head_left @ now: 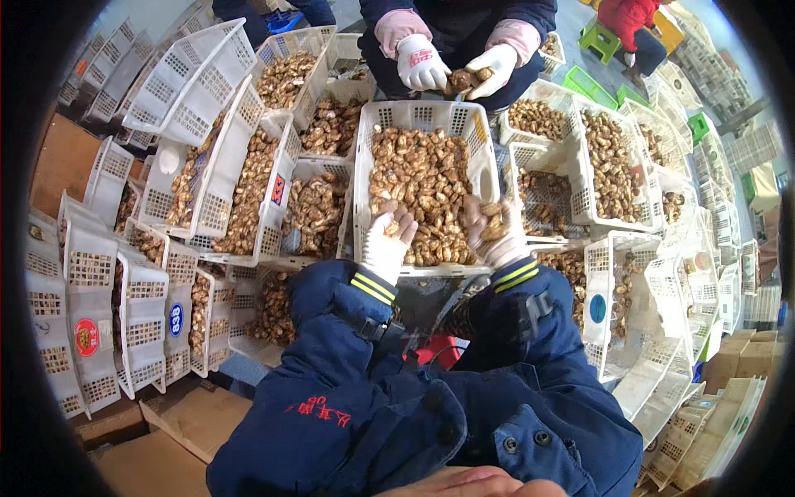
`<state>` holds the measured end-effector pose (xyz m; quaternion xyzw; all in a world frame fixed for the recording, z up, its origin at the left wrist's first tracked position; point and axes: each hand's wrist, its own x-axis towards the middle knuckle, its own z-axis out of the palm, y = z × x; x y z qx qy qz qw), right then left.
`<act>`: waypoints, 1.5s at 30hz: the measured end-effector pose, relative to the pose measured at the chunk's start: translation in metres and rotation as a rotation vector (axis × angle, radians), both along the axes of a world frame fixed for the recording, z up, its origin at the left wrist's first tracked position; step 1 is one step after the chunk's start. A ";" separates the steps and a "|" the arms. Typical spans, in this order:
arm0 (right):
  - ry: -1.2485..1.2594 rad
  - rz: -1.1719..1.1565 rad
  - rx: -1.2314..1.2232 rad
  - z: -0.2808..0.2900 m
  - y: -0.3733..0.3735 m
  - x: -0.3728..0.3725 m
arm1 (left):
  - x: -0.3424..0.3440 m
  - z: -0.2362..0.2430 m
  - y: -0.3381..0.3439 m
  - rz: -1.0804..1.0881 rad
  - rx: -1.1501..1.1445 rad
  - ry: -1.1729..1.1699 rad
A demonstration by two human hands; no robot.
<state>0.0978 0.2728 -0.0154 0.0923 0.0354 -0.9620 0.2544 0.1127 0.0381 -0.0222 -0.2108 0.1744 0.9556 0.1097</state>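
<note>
In front of me a white plastic crate [362, 166] holds a thick layer of brown, pale-stemmed mushrooms [422, 178]. At its near left corner my left hand [386, 247], in a white glove with stained fingertips, curls round a small mushroom [392, 228]. By the near right corner my right hand [499, 248], gloved the same way, has its fingers closed on another mushroom [494, 224]. Across the crate, a co-worker's gloved hands [455, 73] hold a couple of darker mushrooms [464, 80].
Crates of mushrooms crowd both sides, among them a left crate [315, 207] and a right crate [613, 166]. A tilted crate [195, 83] rests on others at the upper left. Cardboard boxes [195, 414] lie at the lower left. Another person sits near a green stool [600, 40].
</note>
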 end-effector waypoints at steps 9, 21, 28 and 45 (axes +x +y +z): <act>-0.299 -0.592 0.830 0.077 0.075 -0.121 | -0.005 -0.005 0.012 -0.106 -0.090 0.064; 0.279 0.418 0.855 0.022 -0.063 0.015 | -0.005 0.019 0.034 -0.301 -0.798 0.236; 0.284 0.303 0.937 0.038 -0.031 -0.001 | -0.008 -0.014 0.028 -0.302 -1.043 0.658; 0.060 -0.286 0.805 0.045 0.059 -0.033 | -0.010 -0.021 0.013 -0.312 -0.514 0.129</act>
